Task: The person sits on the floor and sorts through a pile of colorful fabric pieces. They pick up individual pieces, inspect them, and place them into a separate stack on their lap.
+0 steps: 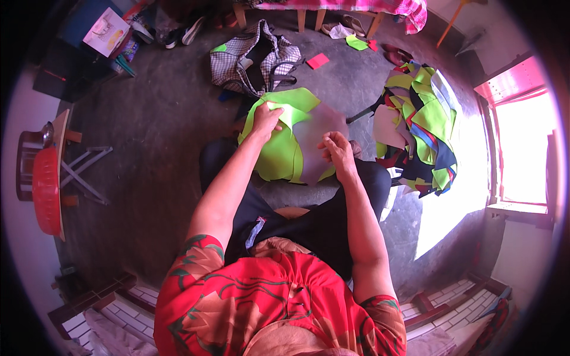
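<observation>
A large piece of lime-green and grey cloth (279, 157) lies spread in front of me, between my knees. My left hand (267, 120) is closed on a raised fold of its green part, near the far left side. By the right edge of the grey part is my right hand (338, 151), its fingers curled and pressed together. Whatever they may hold is too small to make out. Part of the cloth's near edge lies close to my dark trousers (320, 228).
A tall heap of coloured cloth scraps (424, 127) stands to the right. Beyond the cloth sits a checked bag (255, 56), with a red scrap (317, 60) near it. A red basin (46, 191) is at the far left. Shoes (193, 31) lie along the back.
</observation>
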Tool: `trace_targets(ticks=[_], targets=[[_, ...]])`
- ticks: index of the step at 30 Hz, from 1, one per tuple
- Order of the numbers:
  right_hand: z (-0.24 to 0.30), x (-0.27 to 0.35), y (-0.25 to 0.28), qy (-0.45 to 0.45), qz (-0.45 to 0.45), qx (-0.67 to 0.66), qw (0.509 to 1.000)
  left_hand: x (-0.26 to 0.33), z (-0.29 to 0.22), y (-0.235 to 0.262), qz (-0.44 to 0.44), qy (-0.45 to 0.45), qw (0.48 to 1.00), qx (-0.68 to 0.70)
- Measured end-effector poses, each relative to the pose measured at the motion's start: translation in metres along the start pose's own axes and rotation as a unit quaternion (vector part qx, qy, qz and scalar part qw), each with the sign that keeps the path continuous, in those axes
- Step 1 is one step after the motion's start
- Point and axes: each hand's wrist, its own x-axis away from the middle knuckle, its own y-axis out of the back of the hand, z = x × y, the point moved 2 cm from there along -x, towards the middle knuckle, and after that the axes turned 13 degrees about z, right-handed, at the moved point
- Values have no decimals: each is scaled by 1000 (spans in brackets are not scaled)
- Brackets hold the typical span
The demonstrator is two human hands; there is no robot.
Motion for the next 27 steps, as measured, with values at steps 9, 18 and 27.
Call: trace_targets(ticks=[9, 18, 27], targets=[[-4, -1, 3, 0, -1, 36, 999, -27, -59, 4, 53, -80, 994, 52], [-3, -2, 2, -4, -3, 28, 1000, -13, 24, 63, -133, 99, 983, 83], [-2, -1, 2, 2, 0, 36, 999, -12, 49, 77, -189, 177, 965, 35]])
